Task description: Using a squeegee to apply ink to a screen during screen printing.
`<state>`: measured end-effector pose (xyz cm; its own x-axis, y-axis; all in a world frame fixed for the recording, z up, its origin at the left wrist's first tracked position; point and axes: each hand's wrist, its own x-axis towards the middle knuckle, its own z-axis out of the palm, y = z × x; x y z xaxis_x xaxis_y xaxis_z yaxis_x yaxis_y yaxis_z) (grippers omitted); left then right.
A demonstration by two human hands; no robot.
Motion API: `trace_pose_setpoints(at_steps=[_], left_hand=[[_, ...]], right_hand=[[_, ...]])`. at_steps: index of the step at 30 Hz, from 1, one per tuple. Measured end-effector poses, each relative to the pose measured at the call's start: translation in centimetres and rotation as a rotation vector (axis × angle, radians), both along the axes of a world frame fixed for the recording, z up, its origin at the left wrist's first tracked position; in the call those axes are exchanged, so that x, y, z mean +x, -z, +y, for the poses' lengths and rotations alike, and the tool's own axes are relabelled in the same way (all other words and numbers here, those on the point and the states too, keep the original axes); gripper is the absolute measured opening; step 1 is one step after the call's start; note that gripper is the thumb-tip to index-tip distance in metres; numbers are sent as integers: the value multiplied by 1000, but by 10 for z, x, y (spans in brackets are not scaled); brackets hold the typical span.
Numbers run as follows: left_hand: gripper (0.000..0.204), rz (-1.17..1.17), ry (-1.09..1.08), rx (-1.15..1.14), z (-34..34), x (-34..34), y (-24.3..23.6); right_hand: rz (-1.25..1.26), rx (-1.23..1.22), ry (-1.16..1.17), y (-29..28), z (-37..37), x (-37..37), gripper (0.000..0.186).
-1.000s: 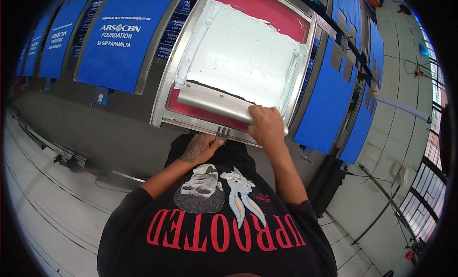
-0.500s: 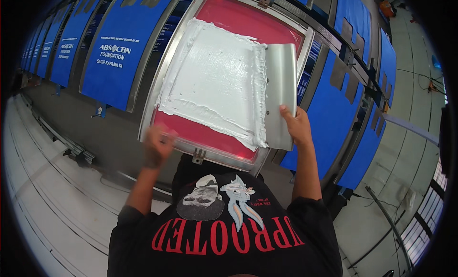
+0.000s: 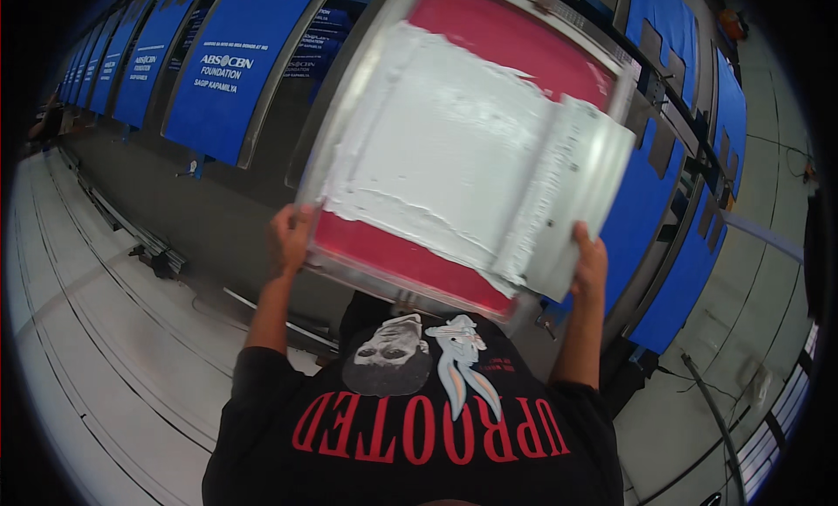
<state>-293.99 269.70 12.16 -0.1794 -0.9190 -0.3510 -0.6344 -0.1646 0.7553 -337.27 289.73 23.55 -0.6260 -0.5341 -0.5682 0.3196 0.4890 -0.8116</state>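
A screen-printing frame [image 3: 351, 105] with red mesh [image 3: 397, 255] sits in front of me, turned slightly clockwise. Thick white ink [image 3: 436, 157] covers most of the mesh, ridged along its borders. A wide metal squeegee [image 3: 592, 179] lies along the frame's right side, with ink piled against its left edge. My left hand [image 3: 289, 237] is closed on the near left corner of the frame. My right hand [image 3: 591, 262] grips the near end of the squeegee, thumb on top. Its other fingers are hidden underneath, so whether they also hold the frame rim cannot be seen.
Blue printed fabric panels [image 3: 240, 65] on boards line the long grey table [image 3: 236, 214] to the left. More blue panels [image 3: 672, 279] lie at right. A metal clamp [image 3: 194, 167] sticks out from the table's near edge. Pale floor [image 3: 105, 349] lies beyond it.
The frame has shifted right and rotated clockwise, with squeegee and ink on it. My left hand, blurred before near the corner, has closed on the frame. My right hand moved right with the squeegee.
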Motion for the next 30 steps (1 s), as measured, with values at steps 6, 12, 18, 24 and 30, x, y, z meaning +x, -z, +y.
trace_pose_setpoints(at_steps=[6, 12, 18, 24, 30], left_hand=[[56, 274, 214, 119, 59, -93, -15], [54, 281, 306, 115, 112, -159, -27], [45, 218, 174, 72, 164, -193, -23], [41, 250, 118, 49, 193, -223, -35], [41, 109, 183, 82, 206, -238, -18]], right_hand=[[70, 4, 256, -23, 151, -60, 56], [124, -96, 390, -42, 187, -90, 44], [128, -10, 354, -17, 218, -164, 50], [54, -67, 277, -17, 219, -206, 46], [1, -15, 197, -13, 220, -238, 51]])
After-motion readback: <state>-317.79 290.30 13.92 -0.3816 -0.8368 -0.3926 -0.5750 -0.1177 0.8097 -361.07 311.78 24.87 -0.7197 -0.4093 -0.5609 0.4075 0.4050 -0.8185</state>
